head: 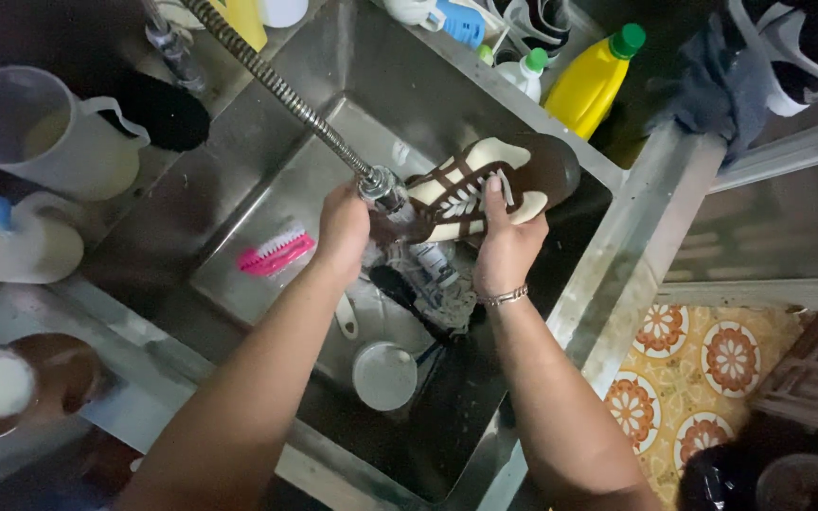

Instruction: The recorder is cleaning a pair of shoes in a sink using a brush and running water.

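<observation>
Head view looks straight down into a steel sink (267, 170), where both bare hands work at once. Fingers (496, 194) of the right hand (504, 241) are curled and pressed onto the side of a brown and cream shoe (485, 185), thumb below, holding it above the basin. The left hand (343, 227) is closed around the nozzle end of a coiled metal hose (276, 87), its fingers wrapped tight, with the nozzle tip pointing right at the shoe's heel end. The shoe's long axis runs from the nozzle up and to the right, toe toward the far right corner of the sink, so it lies just beside the left hand and directly under the right, which is the nearer of the two. Below the hands lies a second, pale shoe (433, 284) and a round white lid (383, 376). A pink brush (276, 254) rests on the basin floor to the left. A yellow bottle (594, 80) stands on the worktop behind, and a plastic jug (49, 132) at far left.
</observation>
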